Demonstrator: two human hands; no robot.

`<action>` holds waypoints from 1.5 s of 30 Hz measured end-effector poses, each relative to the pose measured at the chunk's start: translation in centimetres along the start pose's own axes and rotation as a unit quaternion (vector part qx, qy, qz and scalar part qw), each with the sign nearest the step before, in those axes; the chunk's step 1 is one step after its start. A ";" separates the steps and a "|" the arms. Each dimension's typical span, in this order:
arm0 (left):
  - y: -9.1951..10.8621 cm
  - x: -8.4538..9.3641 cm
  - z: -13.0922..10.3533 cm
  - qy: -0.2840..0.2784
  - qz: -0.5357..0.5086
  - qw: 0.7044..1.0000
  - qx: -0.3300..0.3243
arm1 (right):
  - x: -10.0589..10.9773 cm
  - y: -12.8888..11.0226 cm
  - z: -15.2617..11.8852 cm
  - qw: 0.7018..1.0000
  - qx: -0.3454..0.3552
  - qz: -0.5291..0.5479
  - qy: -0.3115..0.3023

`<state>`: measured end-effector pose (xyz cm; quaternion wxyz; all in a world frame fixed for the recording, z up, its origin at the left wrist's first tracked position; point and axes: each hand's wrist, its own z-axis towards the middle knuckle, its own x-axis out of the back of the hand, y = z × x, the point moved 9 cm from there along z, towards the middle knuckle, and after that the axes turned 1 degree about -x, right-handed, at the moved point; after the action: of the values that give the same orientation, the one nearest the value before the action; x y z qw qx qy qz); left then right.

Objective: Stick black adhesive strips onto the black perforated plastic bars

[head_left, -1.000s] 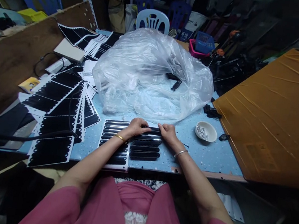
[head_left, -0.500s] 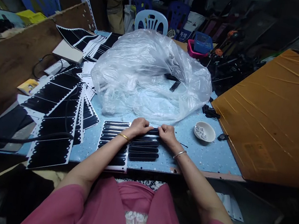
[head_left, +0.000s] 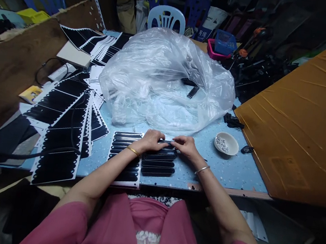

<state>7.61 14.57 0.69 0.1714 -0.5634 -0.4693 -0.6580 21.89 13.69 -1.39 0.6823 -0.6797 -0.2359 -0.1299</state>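
My left hand point(head_left: 152, 140) is closed, thumb and fingers pinched on the left part of a black strip point(head_left: 166, 142). Opposite it, my right hand point(head_left: 186, 146) pinches the strip's right end. Below the hands lies a stack of black strips point(head_left: 157, 168) on the blue speckled table point(head_left: 194, 181). Left of that stack, partly under my left forearm, is a white sheet point(head_left: 135, 183) bearing rows of black strips. The fingertips hide part of the held strip.
A large clear plastic bag point(head_left: 147, 56) fills the table's middle. Right of my hands stands a white bowl point(head_left: 232, 145) with small metal pieces. An orange-brown box point(head_left: 298, 134) borders the right. Sheets of black strips point(head_left: 60, 133) and a cable point(head_left: 22, 157) lie left.
My right hand has shifted slightly right and its fingers now reach forward over the strip's end. My left hand stays nearly in place. The view has shifted a little.
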 end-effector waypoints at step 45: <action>-1.9 0.4 -3.5 0.060 -0.112 0.991 0.042 | -2.9 -1.5 -0.6 0.974 0.051 -0.222 0.004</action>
<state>4.02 12.78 0.51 0.1479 -0.4590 -0.5461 -0.6850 18.73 12.57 -1.50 0.6713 -0.5740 -0.3843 -0.2687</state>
